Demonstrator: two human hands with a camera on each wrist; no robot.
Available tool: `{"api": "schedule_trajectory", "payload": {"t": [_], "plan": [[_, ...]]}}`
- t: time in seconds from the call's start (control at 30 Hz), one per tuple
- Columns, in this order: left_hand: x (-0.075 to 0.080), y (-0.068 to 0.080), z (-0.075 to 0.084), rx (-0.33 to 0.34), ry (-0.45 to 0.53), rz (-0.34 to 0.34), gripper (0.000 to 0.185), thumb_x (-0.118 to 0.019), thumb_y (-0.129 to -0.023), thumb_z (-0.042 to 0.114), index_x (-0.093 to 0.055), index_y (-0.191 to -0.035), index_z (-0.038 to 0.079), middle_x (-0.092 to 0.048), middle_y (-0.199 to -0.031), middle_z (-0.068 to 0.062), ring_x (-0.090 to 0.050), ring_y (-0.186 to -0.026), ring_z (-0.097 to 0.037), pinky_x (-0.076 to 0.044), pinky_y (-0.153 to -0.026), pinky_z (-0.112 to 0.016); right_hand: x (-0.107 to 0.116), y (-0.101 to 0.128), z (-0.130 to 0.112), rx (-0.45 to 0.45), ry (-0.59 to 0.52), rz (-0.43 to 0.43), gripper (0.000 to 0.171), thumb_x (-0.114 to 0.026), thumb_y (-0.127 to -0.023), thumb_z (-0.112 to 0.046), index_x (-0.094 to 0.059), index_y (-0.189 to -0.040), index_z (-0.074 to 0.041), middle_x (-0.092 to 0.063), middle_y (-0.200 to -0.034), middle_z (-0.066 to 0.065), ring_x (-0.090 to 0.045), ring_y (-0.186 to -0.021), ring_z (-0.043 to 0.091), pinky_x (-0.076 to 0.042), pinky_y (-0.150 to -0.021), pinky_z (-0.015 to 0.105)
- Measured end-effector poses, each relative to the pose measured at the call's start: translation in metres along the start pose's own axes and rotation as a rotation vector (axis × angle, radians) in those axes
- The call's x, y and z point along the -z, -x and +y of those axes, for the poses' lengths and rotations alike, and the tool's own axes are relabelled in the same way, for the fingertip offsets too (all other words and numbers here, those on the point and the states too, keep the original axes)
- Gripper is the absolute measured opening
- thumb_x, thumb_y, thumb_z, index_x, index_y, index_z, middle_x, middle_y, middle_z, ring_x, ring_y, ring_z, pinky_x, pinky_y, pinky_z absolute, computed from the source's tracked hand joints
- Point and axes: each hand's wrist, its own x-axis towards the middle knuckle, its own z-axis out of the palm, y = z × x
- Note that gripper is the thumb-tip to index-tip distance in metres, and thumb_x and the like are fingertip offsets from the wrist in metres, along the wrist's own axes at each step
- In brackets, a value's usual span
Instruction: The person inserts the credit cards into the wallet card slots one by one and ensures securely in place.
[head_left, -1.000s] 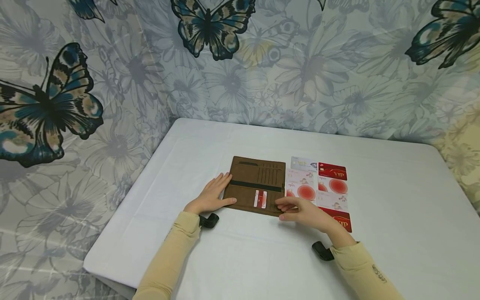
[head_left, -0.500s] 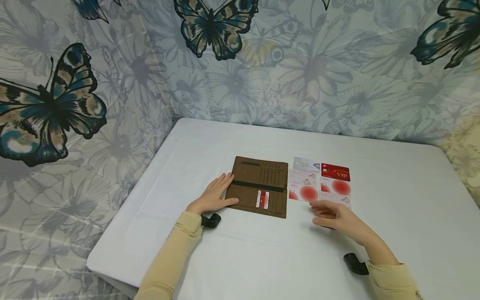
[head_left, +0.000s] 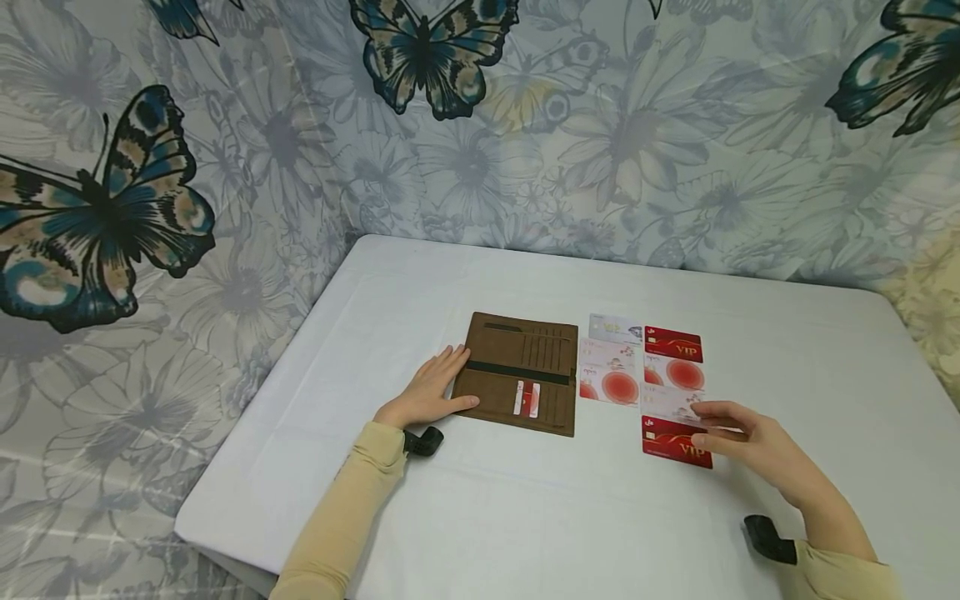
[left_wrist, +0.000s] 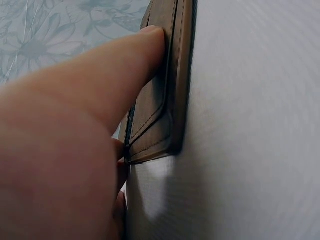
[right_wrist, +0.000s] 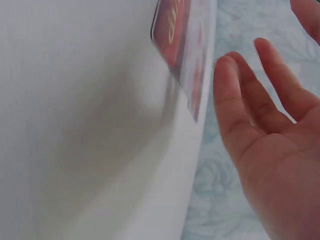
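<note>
Cards lie in two short columns on a white table (head_left: 525,517), and the nearest of them, a red VIP card (head_left: 675,442), sits at the front of the right column with the person's right hand (head_left: 757,446) just beside its right edge. That hand's fingers (right_wrist: 240,115) are straight and spread, holding nothing; whether the fingertips touch the card cannot be told. Behind the red card are pale cards with red circles (head_left: 611,375) and a second red VIP card (head_left: 673,344) at the far end. Just left of the cards lies a brown wallet (head_left: 521,372), opened flat, with one red-and-white card (head_left: 527,398) tucked in a slot. The left hand (head_left: 427,393) rests flat on the wallet's left edge, fingers extended, the thumb (left_wrist: 125,65) pressing the leather. Both arms wear tan sleeves (head_left: 337,517). Butterfly-and-flower fabric (head_left: 225,167) hangs behind the table.
</note>
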Motion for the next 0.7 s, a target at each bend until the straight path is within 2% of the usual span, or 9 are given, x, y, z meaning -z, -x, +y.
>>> {"api": "schedule_trajectory", "payload": {"t": [0.1, 0.4, 0.7], "plan": [[0.000, 0.000, 0.000, -0.005, 0.004, 0.004, 0.084, -0.052, -0.090, 0.050, -0.009, -0.150, 0.010, -0.004, -0.154, -0.006, 0.002, -0.139, -0.020, 0.001, -0.110, -0.040, 0.002, 0.002, 0.003, -0.025, 0.035, -0.013, 0.061, -0.066, -0.086, -0.032, -0.045, -0.132, 0.003, -0.042, -0.129, 0.029, -0.048, -0.106, 0.043, -0.047, -0.079, 0.054], [0.003, 0.002, 0.003, -0.013, 0.016, 0.002, 0.085, -0.054, -0.090, 0.048, -0.009, -0.149, 0.007, -0.005, -0.154, -0.009, 0.001, -0.139, -0.022, 0.000, -0.110, -0.041, 0.001, 0.003, 0.014, -0.069, 0.082, -0.029, 0.069, -0.071, -0.082, -0.034, -0.045, -0.129, 0.008, -0.042, -0.124, 0.029, -0.044, -0.105, 0.040, -0.046, -0.078, 0.051], [0.003, 0.002, 0.004, -0.012, 0.019, 0.000, 0.084, -0.054, -0.090, 0.047, -0.009, -0.149, 0.006, -0.005, -0.154, -0.010, 0.001, -0.139, -0.023, -0.001, -0.110, -0.042, -0.002, 0.002, 0.022, -0.053, 0.116, -0.002, 0.070, -0.075, -0.078, -0.033, -0.047, -0.126, 0.010, -0.041, -0.117, 0.024, -0.044, -0.099, 0.036, -0.048, -0.074, 0.041]]}}
